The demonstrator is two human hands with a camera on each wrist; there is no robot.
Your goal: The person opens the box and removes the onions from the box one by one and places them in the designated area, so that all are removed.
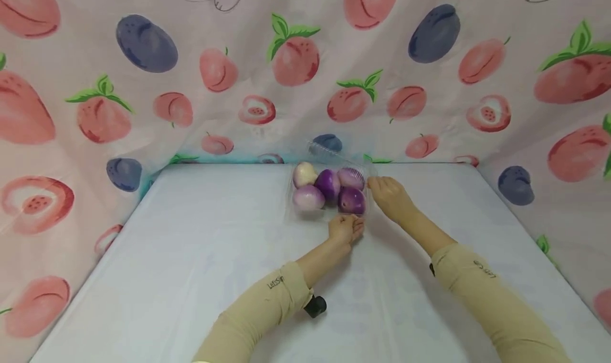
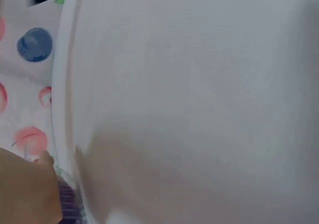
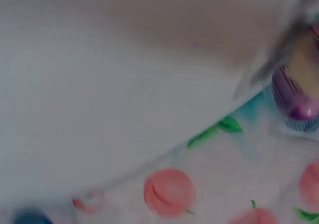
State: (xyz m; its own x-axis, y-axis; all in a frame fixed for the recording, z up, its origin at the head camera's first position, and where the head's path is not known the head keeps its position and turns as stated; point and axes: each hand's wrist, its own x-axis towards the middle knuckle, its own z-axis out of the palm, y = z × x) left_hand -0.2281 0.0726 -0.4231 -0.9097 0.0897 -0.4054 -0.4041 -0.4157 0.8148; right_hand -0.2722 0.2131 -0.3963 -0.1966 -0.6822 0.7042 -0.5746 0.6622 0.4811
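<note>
A clear plastic box (image 1: 290, 204) sits toward the far side of the table, filled with several red onions (image 1: 327, 185), one of them paler (image 1: 304, 175). Its transparent lid (image 1: 329, 152) slants up at the back. My left hand (image 1: 345, 228) has curled fingers at the box's front edge, gripping it near the right corner. With bent fingers, my right hand (image 1: 389, 196) pinches the box's right edge. In the left wrist view, the left hand (image 2: 30, 189) shows beside a purple onion (image 2: 69, 201). The right wrist view catches an onion (image 3: 304, 107) through blurred plastic.
A white-covered table (image 1: 215, 257) spreads under the box and both arms. Behind it and along the sides hangs a fruit-printed cloth (image 1: 248, 44). A black wrist camera (image 1: 315, 306) sticks out under the left sleeve.
</note>
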